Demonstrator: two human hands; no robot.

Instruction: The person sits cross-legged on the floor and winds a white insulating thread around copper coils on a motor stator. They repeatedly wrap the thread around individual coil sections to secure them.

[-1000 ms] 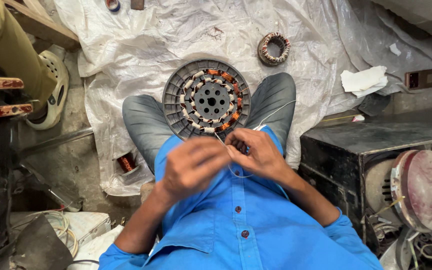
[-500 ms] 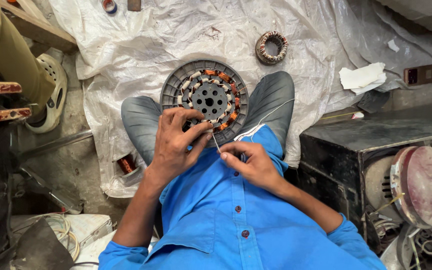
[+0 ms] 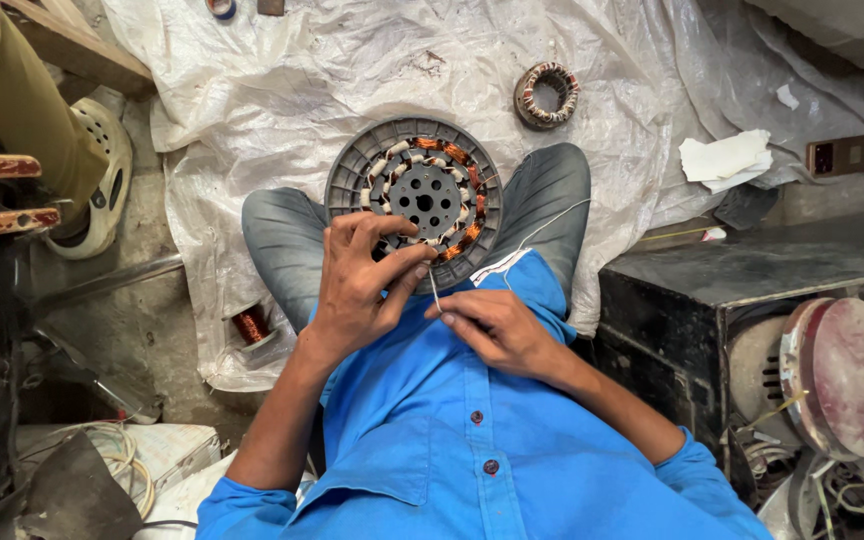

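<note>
Over the stator point(image 3: 415, 198), both hands have dropped slightly, left hand point(image 3: 362, 285) and right hand point(image 3: 492, 330) still pinching the wire point(image 3: 434, 292).

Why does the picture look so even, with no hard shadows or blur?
Head view: soft, diffuse light; only faint shadows under the left hand and right hand; the round motor part is sharp; the white sheet looks bright but not glaring.

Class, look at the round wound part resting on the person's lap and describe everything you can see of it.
The round stator is a grey ribbed disc lying flat between the knees, on the lap. A ring of coils circles its perforated dark hub, some copper-orange, others wrapped in pale tape. The left hand covers its near edge. The right hand pinches a thin pale strand beside it; whether this touches the disc cannot be told.
</note>
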